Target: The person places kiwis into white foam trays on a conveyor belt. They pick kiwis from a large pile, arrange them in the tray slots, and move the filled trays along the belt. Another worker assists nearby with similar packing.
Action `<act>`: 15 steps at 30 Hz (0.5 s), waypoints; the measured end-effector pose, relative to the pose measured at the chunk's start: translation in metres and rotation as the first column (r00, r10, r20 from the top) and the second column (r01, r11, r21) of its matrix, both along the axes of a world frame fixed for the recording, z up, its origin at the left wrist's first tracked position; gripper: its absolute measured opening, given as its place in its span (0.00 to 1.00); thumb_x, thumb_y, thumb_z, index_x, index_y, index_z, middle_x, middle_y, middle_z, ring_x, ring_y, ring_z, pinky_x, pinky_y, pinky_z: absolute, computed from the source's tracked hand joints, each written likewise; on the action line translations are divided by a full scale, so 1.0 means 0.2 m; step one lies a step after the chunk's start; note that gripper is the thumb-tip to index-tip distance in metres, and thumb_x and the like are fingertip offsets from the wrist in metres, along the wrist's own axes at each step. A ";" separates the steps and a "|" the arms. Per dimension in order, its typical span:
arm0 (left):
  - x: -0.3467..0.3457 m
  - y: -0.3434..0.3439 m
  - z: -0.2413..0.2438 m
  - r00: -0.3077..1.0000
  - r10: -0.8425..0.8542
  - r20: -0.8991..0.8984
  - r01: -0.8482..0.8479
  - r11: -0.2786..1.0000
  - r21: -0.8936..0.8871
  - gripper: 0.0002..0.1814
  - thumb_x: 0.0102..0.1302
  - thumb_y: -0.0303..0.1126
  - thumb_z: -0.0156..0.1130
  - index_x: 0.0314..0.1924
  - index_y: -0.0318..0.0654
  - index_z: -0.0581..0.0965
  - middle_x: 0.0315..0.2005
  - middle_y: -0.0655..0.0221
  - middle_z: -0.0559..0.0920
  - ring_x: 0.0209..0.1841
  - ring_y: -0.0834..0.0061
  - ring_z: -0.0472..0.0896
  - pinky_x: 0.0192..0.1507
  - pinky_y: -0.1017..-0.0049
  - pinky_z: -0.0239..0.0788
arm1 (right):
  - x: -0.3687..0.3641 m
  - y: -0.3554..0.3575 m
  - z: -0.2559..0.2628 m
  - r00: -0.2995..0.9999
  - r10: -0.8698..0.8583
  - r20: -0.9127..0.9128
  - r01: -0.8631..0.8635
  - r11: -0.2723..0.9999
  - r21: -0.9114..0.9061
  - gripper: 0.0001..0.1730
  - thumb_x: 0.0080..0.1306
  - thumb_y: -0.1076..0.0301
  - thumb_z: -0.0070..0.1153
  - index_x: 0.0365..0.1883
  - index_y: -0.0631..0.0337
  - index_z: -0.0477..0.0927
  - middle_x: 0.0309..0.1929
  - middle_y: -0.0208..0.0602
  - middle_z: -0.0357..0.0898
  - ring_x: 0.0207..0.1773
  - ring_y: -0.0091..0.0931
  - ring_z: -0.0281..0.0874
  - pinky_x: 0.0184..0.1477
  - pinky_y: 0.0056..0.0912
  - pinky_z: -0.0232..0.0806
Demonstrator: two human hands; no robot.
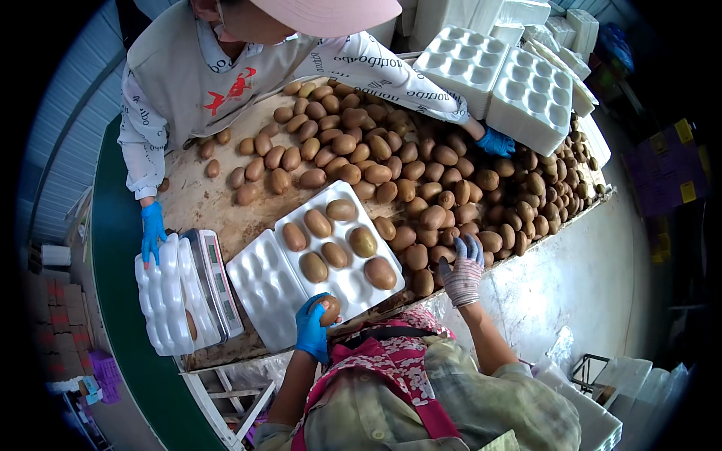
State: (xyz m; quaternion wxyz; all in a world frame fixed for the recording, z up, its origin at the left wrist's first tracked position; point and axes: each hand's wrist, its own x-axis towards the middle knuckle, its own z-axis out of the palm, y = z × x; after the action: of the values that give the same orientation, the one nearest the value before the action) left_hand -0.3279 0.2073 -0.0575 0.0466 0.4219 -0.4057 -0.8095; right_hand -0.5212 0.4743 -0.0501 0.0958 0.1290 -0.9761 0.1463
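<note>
My left hand point(312, 332), in a blue glove with bare fingertips, holds a brown kiwifruit point(330, 310) over the near edge of a white foam tray point(356, 291). Several kiwifruit point(334, 255) sit in that tray's hollows, and some hollows at its near side are bare. Its dimpled lid half point(265, 293) lies folded out to the left. My right hand point(466, 272), in a striped knit glove, rests at the near edge of the kiwifruit pile point(433, 217). Its fingers are apart, with nothing seen in them; whether they touch a fruit I cannot tell.
Across the wooden table point(194, 186), a co-worker's gloved hand point(496, 143) reaches beside stacked foam trays point(530, 96). The co-worker's other hand point(152, 231) rests on a closed foam tray point(163, 299) on a digital scale point(217, 282). A green belt surface point(121, 315) runs along the left.
</note>
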 end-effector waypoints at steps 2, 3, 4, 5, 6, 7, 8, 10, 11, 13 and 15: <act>-0.01 0.01 0.01 1.000 -0.015 -0.008 0.016 1.000 0.009 0.15 0.60 0.32 0.61 0.44 0.30 0.76 0.38 0.58 0.79 0.34 0.64 0.80 0.31 0.68 0.79 | -0.09 0.16 -0.03 0.991 -0.132 0.021 0.131 0.990 0.050 0.42 0.48 0.55 0.65 0.61 0.57 0.65 0.65 0.48 0.59 0.68 0.45 0.53 0.68 0.51 0.47; 0.00 0.01 -0.01 1.000 -0.019 0.001 0.019 1.000 0.012 0.16 0.60 0.32 0.62 0.45 0.31 0.75 0.38 0.58 0.78 0.34 0.64 0.80 0.32 0.68 0.78 | -0.10 0.18 0.00 0.983 -0.174 0.054 0.171 0.983 0.061 0.45 0.46 0.53 0.67 0.62 0.56 0.64 0.66 0.48 0.58 0.69 0.46 0.51 0.68 0.51 0.46; 0.00 0.01 -0.02 0.999 -0.017 -0.037 0.019 0.997 0.069 0.18 0.60 0.33 0.62 0.47 0.31 0.74 0.38 0.58 0.78 0.35 0.64 0.79 0.33 0.67 0.78 | -0.13 0.23 -0.02 0.982 -0.177 0.070 0.175 0.984 0.040 0.46 0.46 0.53 0.67 0.63 0.55 0.64 0.66 0.48 0.58 0.69 0.47 0.50 0.68 0.52 0.46; 0.00 0.01 -0.03 0.997 -0.011 -0.074 0.020 0.992 0.126 0.19 0.60 0.33 0.62 0.48 0.31 0.73 0.38 0.58 0.78 0.35 0.63 0.79 0.34 0.67 0.77 | -0.15 0.28 -0.06 0.980 -0.178 0.086 0.177 0.984 0.020 0.46 0.45 0.54 0.67 0.63 0.55 0.63 0.66 0.47 0.58 0.69 0.49 0.49 0.69 0.53 0.46; 0.01 0.01 -0.04 0.995 -0.002 -0.101 0.020 0.983 0.180 0.21 0.60 0.34 0.62 0.50 0.31 0.72 0.38 0.58 0.77 0.36 0.63 0.79 0.36 0.67 0.77 | -0.15 0.30 -0.10 0.986 -0.151 0.074 0.151 0.989 0.011 0.46 0.45 0.55 0.67 0.63 0.54 0.64 0.66 0.46 0.58 0.69 0.49 0.49 0.69 0.54 0.45; 0.01 0.02 -0.05 0.994 0.018 -0.109 0.005 0.978 0.207 0.22 0.59 0.34 0.63 0.51 0.32 0.71 0.39 0.58 0.77 0.37 0.63 0.78 0.37 0.67 0.77 | -0.14 0.31 -0.13 0.991 -0.122 0.062 0.122 0.992 0.004 0.45 0.45 0.57 0.68 0.62 0.54 0.64 0.66 0.45 0.58 0.69 0.50 0.49 0.69 0.55 0.45; 0.01 0.03 -0.05 0.992 0.040 -0.116 -0.011 0.972 0.235 0.23 0.59 0.34 0.63 0.52 0.32 0.70 0.40 0.59 0.76 0.38 0.62 0.78 0.38 0.66 0.76 | -0.14 0.33 -0.16 0.995 -0.092 0.049 0.093 0.996 -0.003 0.45 0.45 0.58 0.68 0.62 0.53 0.64 0.66 0.45 0.59 0.69 0.51 0.48 0.69 0.55 0.45; 0.00 0.05 -0.05 0.989 0.055 -0.134 -0.020 0.968 0.248 0.25 0.58 0.33 0.64 0.54 0.34 0.68 0.41 0.59 0.75 0.39 0.62 0.78 0.40 0.66 0.76 | -0.16 0.32 -0.22 0.994 -0.111 -0.012 0.110 0.992 -0.067 0.43 0.44 0.61 0.68 0.60 0.53 0.65 0.65 0.43 0.60 0.69 0.52 0.48 0.69 0.56 0.45; 0.00 0.06 -0.04 0.988 0.051 -0.147 -0.015 0.971 0.238 0.26 0.58 0.32 0.65 0.55 0.35 0.68 0.42 0.59 0.74 0.40 0.62 0.78 0.40 0.66 0.76 | -0.18 0.33 -0.24 0.992 -0.121 -0.043 0.116 0.988 -0.097 0.43 0.43 0.63 0.68 0.60 0.53 0.65 0.64 0.42 0.60 0.69 0.52 0.47 0.68 0.57 0.46; 0.01 0.06 0.00 0.990 0.034 -0.138 -0.004 0.978 0.208 0.26 0.57 0.30 0.65 0.55 0.37 0.68 0.44 0.60 0.74 0.42 0.62 0.78 0.41 0.66 0.76 | -0.25 0.30 -0.25 0.991 -0.098 -0.086 0.085 0.986 -0.142 0.41 0.42 0.65 0.68 0.57 0.53 0.67 0.61 0.40 0.64 0.68 0.51 0.49 0.68 0.55 0.47; 0.01 0.08 0.04 0.995 0.014 -0.096 0.002 0.986 0.168 0.26 0.57 0.28 0.65 0.56 0.38 0.68 0.46 0.60 0.74 0.43 0.62 0.77 0.41 0.66 0.76 | -0.31 0.27 -0.24 0.993 -0.053 -0.105 0.041 0.992 -0.120 0.41 0.42 0.65 0.68 0.57 0.52 0.67 0.60 0.39 0.65 0.68 0.50 0.50 0.68 0.54 0.48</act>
State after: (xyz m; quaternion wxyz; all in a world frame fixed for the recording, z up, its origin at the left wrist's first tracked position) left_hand -0.3263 0.2226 -0.0504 0.0329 0.3856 -0.3319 -0.8603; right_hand -0.5824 0.5276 -0.0989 0.1595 0.1079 -0.9619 0.1939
